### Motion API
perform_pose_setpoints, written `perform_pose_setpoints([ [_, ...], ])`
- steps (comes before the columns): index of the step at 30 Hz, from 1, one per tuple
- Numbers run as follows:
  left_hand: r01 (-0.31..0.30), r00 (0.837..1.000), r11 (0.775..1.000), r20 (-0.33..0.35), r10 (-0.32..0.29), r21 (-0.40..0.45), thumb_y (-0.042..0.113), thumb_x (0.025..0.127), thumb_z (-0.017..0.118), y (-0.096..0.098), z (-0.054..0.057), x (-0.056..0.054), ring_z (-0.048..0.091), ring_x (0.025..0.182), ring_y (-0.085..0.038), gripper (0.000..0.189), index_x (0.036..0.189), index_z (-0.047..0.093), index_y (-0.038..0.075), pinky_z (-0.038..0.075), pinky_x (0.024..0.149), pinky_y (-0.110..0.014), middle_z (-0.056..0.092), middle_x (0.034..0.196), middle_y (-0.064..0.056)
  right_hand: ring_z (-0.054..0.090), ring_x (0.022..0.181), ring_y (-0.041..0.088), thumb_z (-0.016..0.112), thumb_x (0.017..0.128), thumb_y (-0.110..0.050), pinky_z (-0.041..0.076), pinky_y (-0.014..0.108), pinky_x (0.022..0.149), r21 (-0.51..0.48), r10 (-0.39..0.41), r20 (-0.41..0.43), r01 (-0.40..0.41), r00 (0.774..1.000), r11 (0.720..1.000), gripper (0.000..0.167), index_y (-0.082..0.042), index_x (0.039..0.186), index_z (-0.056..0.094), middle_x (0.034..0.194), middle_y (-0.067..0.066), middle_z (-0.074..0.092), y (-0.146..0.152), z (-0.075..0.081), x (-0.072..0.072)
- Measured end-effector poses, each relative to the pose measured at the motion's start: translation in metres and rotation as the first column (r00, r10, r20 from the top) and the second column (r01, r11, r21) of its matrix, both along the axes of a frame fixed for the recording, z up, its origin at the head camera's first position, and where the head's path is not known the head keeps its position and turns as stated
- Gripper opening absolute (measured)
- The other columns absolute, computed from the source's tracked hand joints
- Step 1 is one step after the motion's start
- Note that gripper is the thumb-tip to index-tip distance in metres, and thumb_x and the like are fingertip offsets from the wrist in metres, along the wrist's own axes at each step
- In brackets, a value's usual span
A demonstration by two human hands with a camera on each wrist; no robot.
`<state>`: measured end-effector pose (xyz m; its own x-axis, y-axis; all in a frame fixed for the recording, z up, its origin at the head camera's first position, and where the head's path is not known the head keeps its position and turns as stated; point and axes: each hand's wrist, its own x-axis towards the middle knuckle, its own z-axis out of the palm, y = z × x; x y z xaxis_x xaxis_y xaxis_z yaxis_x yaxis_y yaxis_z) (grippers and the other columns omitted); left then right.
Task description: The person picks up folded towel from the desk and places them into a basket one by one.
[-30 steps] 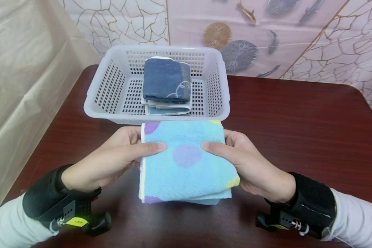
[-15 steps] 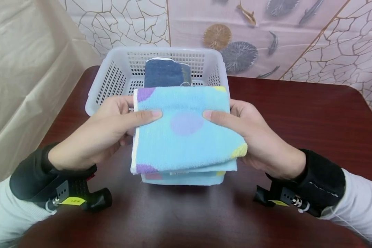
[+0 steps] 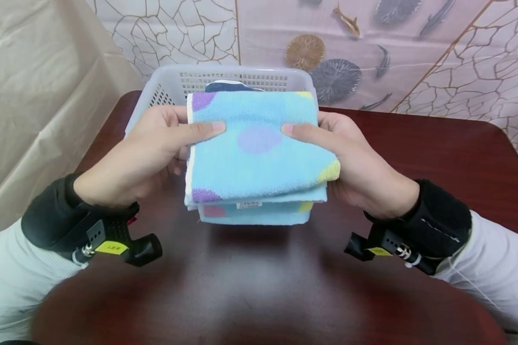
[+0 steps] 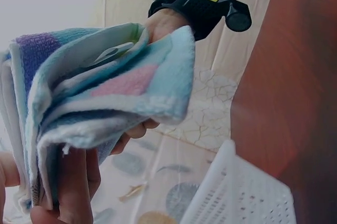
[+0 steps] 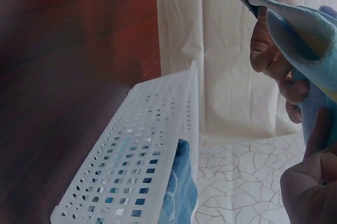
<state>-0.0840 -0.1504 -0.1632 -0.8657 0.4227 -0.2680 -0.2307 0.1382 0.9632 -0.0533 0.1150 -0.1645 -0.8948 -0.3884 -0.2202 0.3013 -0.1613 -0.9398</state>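
Observation:
A folded light-blue towel with purple, yellow and pink spots is held up in front of the basket. My left hand pinches its left edge, thumb on top and fingers underneath. On the opposite edge my right hand grips it the same way. The towel's layered folds show in the left wrist view, above the table. Behind it stands a white plastic basket, partly covered by the towel. Inside, a folded dark-blue towel shows only its top edge in the head view; its side appears in the right wrist view.
The dark red-brown table extends in front and to the right. A patterned cloth hangs along the back, and a beige cloth drapes down the left side. Each wrist wears a black strap with a camera.
Both hands have lifted the light-blue towel up and forward, from in front of the basket to a position covering most of it in the head view. The hold is unchanged.

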Motion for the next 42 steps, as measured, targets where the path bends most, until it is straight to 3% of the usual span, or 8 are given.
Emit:
perform_pose_setpoints([
  [5,-0.001,1.0,0.998,0.014,0.001,0.059,0.028,0.092,0.072,-0.002,0.003,-0.011,0.075,0.076,-0.016,0.045,0.122,0.057,-0.001,0.061,0.07,-0.029,0.076,0.098,-0.009,0.073,0.087,0.016,0.057,0.101,-0.02,0.061,0.039,0.079,0.011,-0.006,0.025,0.006,1.0,1.0,0.038,-0.001,0.133,0.049,0.109,0.01,0.07,-0.003,0.004,-0.013],
  [10,-0.04,0.999,0.987,0.037,0.035,0.154,0.024,0.091,0.074,0.0,0.005,-0.025,0.075,0.076,-0.016,0.041,0.117,0.059,-0.005,0.061,0.071,-0.03,0.076,0.093,-0.009,0.072,0.087,0.015,0.06,0.099,-0.021,0.061,0.035,0.077,0.054,-0.036,-0.024,0.037,0.999,0.998,0.036,0.001,0.127,0.054,0.107,0.011,0.07,-0.007,0.005,-0.034],
  [15,-0.074,0.997,0.975,0.022,0.071,0.211,0.022,0.087,0.077,0.001,0.008,-0.044,0.076,0.081,-0.018,0.041,0.117,0.064,-0.002,0.061,0.073,-0.031,0.077,0.096,-0.011,0.068,0.097,0.016,0.06,0.098,-0.021,0.058,0.032,0.083,0.051,-0.036,-0.07,0.039,0.997,0.998,0.038,-0.002,0.131,0.053,0.117,0.012,0.064,-0.009,0.007,-0.054],
  [22,-0.111,0.993,0.977,-0.013,0.116,0.183,0.02,0.089,0.075,0.003,0.012,-0.069,0.075,0.075,-0.016,0.025,0.103,0.072,0.001,0.061,0.071,-0.029,0.077,0.092,-0.009,0.062,0.107,0.019,0.064,0.095,-0.018,0.051,0.036,0.094,0.039,-0.087,-0.104,0.091,0.991,0.995,0.029,-0.003,0.119,0.062,0.117,0.009,0.062,-0.014,0.009,-0.08],
  [29,-0.158,0.987,0.977,-0.007,0.16,0.144,0.022,0.09,0.074,0.015,0.009,-0.09,0.071,0.081,-0.015,0.034,0.117,0.067,0.002,0.06,0.074,-0.026,0.075,0.098,-0.006,0.059,0.108,0.019,0.067,0.092,-0.016,0.046,0.039,0.097,0.005,-0.135,-0.083,0.136,0.987,0.991,0.02,-0.005,0.109,0.068,0.114,0.007,0.063,-0.01,0.003,-0.103],
  [37,-0.168,0.985,0.983,0.053,0.165,0.073,0.027,0.092,0.072,0.022,-0.005,-0.108,0.072,0.095,-0.016,0.048,0.132,0.059,0.003,0.058,0.086,-0.031,0.071,0.114,-0.007,0.059,0.101,0.017,0.063,0.095,-0.013,0.048,0.034,0.091,-0.038,-0.181,-0.005,0.181,0.984,0.983,0.012,-0.007,0.104,0.068,0.108,0.005,0.062,-0.011,-0.019,-0.122],
  [42,-0.183,0.982,0.979,0.068,0.177,0.09,0.024,0.094,0.069,0.024,-0.016,-0.119,0.075,0.083,-0.015,0.048,0.134,0.057,0.001,0.06,0.078,-0.03,0.075,0.099,-0.005,0.057,0.107,0.018,0.061,0.096,-0.014,0.045,0.037,0.099,-0.021,-0.208,0.02,0.209,0.978,0.978,0.019,-0.007,0.113,0.064,0.114,0.005,0.059,-0.014,-0.027,-0.134],
])
